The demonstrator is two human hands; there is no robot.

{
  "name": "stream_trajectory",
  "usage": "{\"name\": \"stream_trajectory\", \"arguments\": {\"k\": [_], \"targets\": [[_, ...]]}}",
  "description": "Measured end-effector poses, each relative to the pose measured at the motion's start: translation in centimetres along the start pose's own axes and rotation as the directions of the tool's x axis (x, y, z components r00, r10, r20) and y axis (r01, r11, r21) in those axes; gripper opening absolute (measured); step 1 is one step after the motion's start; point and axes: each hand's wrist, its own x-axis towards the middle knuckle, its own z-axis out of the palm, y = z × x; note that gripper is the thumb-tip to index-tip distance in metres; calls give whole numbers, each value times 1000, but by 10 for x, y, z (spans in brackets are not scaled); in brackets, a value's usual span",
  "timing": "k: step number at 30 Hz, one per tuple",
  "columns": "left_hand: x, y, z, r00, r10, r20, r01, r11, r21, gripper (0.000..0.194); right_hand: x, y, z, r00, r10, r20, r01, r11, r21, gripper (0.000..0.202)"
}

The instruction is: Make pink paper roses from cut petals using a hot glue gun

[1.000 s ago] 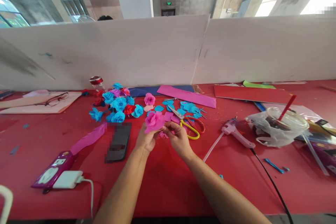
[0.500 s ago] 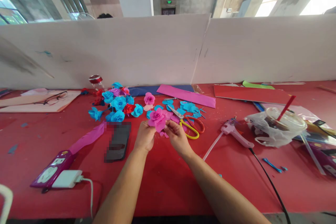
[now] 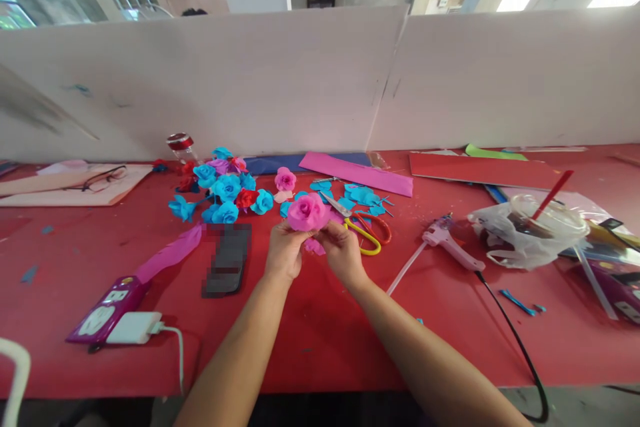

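Note:
A pink paper flower [image 3: 307, 211] is held up over the red table, its layered petals facing me. My left hand [image 3: 285, 250] pinches its underside from the left. The fingers of my right hand [image 3: 342, 248] are closed on the flower's lower right edge. Behind the hands lie scissors [image 3: 367, 233] with one yellow and one red handle, blue paper petals [image 3: 363, 196] and a smaller pink flower [image 3: 285, 179]. A bunch of blue, red and purple paper flowers [image 3: 227, 188] rests to the left.
On the left are a black phone [image 3: 229, 260], a white charger [image 3: 134, 327] and glasses [image 3: 105, 177] on paper. A pink glue gun [image 3: 453, 247] and a bagged cup [image 3: 537, 227] stand to the right. A white partition [image 3: 250, 87] runs behind the table [image 3: 310, 347].
The pink flower has turned to face me more, and my hands have shifted slightly right in the view. The camera view has tilted down a little.

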Motion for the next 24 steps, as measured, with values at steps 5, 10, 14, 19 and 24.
{"name": "stream_trajectory", "arguments": {"k": [5, 10, 14, 19, 24], "targets": [[3, 1, -6, 985, -36, 167, 31, 999, 31, 19, 5, -8, -4, 991, 134, -12, -132, 985, 108, 15], [5, -3, -8, 991, -55, 125, 53, 998, 18, 22, 8, -14, -9, 984, 171, 41, -174, 982, 75, 17], [6, -5, -8, 989, -76, 125, 75, 997, 14, 21, 8, -12, -9, 983, 177, 47, -179, 984, 29, 19], [5, -4, -8, 988, -95, 124, 96, 995, -6, 20, 6, -13, -8, 983, 177, 51, -179, 983, 29, 21], [5, -2, -9, 976, -134, 170, 143, 989, -45, 15, 5, -15, -7, 969, 235, 78, -243, 963, 117, 22]]}}
